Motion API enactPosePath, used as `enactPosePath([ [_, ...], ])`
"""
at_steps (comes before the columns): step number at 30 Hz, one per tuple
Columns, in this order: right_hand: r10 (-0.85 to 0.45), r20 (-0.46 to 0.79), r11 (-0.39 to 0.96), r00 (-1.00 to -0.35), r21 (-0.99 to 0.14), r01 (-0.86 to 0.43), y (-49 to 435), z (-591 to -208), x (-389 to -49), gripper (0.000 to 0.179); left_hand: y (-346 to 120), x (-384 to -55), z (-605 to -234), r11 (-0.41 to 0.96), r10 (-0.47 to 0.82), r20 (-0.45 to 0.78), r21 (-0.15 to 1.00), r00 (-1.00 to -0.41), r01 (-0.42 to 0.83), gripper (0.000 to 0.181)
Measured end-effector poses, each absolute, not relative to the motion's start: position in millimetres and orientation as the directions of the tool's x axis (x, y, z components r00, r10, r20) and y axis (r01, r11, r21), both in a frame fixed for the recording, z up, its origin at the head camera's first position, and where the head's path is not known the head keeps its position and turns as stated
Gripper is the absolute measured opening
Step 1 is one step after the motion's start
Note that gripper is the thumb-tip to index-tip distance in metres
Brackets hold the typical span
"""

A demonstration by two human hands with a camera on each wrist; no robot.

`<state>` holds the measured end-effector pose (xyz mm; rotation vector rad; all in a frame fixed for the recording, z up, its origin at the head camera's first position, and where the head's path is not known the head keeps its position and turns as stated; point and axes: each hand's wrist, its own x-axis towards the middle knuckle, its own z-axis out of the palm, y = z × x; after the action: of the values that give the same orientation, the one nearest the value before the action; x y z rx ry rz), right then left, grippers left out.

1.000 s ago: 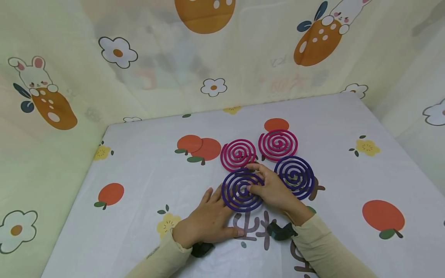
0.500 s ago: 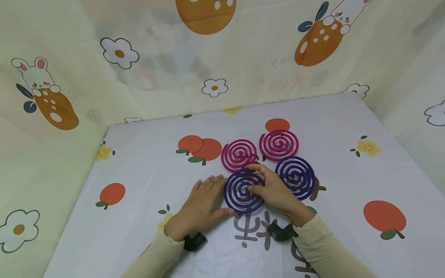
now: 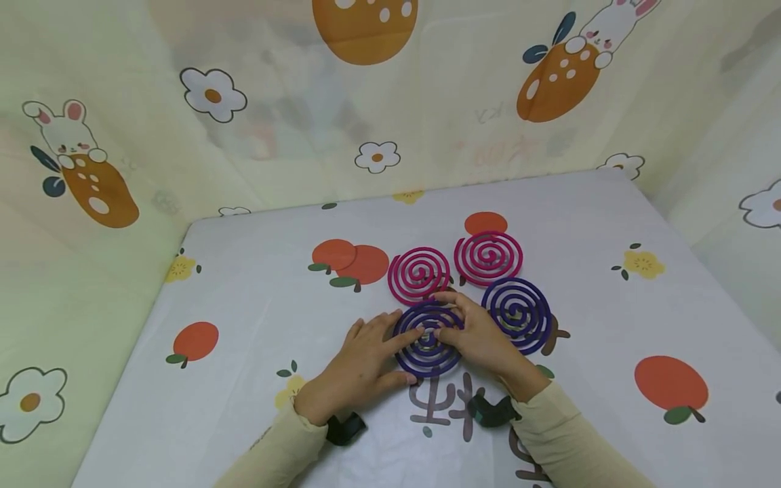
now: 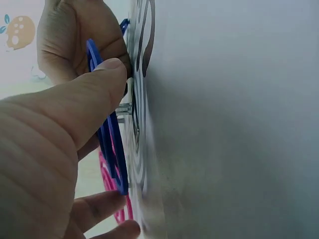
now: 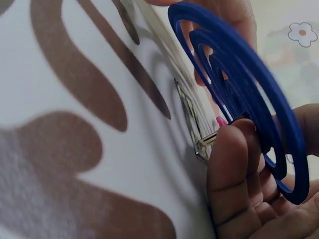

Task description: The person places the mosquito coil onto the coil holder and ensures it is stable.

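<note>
A dark blue mosquito coil (image 3: 429,350) is tilted slightly above the cloth, over a thin metal stand (image 5: 207,141). My right hand (image 3: 482,339) pinches this coil, thumb near its centre and index finger at the far rim. In the right wrist view, fingertips are beneath the coil (image 5: 266,82) beside the stand's upright prong. My left hand (image 3: 360,366) lies to the left, fingers spread, its index finger reaching across the coil towards the centre. Its thumb (image 4: 112,64) is beside the coil's edge. Whether the prong sits in the coil is hidden.
Another dark blue coil (image 3: 516,315) lies right of my right hand. Behind are two pink coils, one to the left (image 3: 419,274) and one to the right (image 3: 489,257). A printed white cloth (image 3: 256,285) covers the table, with a patterned curtain (image 3: 281,163) around it.
My left hand has drawn back left from beneath the coil, and its index finger now reaches over it. The right hand keeps its pinch almost in place.
</note>
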<state>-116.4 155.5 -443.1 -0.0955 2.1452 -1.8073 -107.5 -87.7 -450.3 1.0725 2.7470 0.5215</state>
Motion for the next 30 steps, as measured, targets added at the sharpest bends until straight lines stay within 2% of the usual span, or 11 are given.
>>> enactPosePath([
  [8, -0.232, -0.225, 0.267, -0.946, -0.95, 0.16, 154, -442, -115, 0.058, -86, -107, -453, 0.696, 0.672, -0.03, 0.365, -0.74, 0.618, 0.072],
  [12, -0.21, -0.176, 0.417, -0.962, -0.906, 0.074, 157, -437, -112, 0.063, -86, -108, -452, 0.7, 0.672, -0.034, 0.354, -0.74, 0.62, 0.074],
  [16, -0.215, -0.081, 0.604, -0.973, -0.794, -0.067, 161, -424, -104, 0.068, -87, -108, -450, 0.7, 0.665, -0.018, 0.364, -0.746, 0.615, 0.075],
  [19, -0.217, -0.046, 0.698, -0.975, -0.706, -0.121, 164, -411, -98, 0.069, -90, -110, -448, 0.699, 0.654, -0.004, 0.385, -0.756, 0.602, 0.076],
  [23, -0.216, -0.025, 0.754, -0.976, -0.64, -0.151, 176, -397, -93, 0.069, -94, -116, -443, 0.707, 0.632, 0.016, 0.396, -0.775, 0.585, 0.075],
  [30, -0.217, 0.122, 0.782, -0.968, -0.572, -0.248, 210, -378, -100, 0.065, -107, -139, -421, 0.73, 0.586, 0.12, 0.352, -0.802, 0.586, 0.07],
])
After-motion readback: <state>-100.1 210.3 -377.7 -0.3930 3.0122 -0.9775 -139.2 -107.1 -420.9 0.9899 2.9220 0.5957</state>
